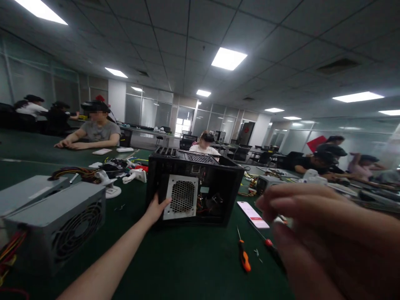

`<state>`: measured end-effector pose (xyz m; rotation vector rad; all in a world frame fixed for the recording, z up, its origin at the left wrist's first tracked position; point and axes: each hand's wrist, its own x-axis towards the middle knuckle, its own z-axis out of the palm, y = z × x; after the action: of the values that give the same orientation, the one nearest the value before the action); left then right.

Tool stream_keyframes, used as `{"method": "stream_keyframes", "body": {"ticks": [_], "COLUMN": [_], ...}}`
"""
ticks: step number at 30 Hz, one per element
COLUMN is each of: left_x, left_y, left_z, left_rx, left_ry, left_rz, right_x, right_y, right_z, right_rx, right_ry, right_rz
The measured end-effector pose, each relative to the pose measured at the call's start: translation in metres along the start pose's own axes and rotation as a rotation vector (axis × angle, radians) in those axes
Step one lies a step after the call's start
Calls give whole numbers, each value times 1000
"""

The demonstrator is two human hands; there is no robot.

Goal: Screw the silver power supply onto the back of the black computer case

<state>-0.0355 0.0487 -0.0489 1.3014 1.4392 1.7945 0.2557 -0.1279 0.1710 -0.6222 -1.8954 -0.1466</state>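
Green felt covers the table (pixel 187 266), where a black computer case (pixel 193 187) stands mid-table, its fan grille facing the person. It looks heavy and rigid, best gripped by its side walls. Left hand (pixel 156 210) lies flat, open, against its lower corner; right hand (pixel 312 221) hovers close, blurred, grip unclear.

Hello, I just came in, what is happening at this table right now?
A person at a green table has the left hand resting against the lower left corner of a small black computer case, beside its fan grille. The right hand is raised close to the camera and blurred, so its grip cannot be judged. An orange-handled screwdriver and a red-handled one lie near the case, with a phone. A grey power supply sits at the left. Other people work at nearby tables.
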Motion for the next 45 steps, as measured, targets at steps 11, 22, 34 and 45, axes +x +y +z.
{"method": "stream_keyframes", "body": {"ticks": [11,22,34,45], "left_x": [-3,-4,-6,-32], "left_y": [7,9,10,23], "left_z": [-5,-5,-10,-23], "left_rx": [30,83,128,61], "left_ry": [-52,-27,-10,83], "left_rz": [-52,-90,-108,-166], "right_x": [-107,-137,-81,-91], "right_y": [195,199,228,210], "right_z": [84,33,153,142], "right_rx": [-379,469,205,60], "right_ry": [-800,-126,374,176], "right_rz": [1025,889,906,898]}}
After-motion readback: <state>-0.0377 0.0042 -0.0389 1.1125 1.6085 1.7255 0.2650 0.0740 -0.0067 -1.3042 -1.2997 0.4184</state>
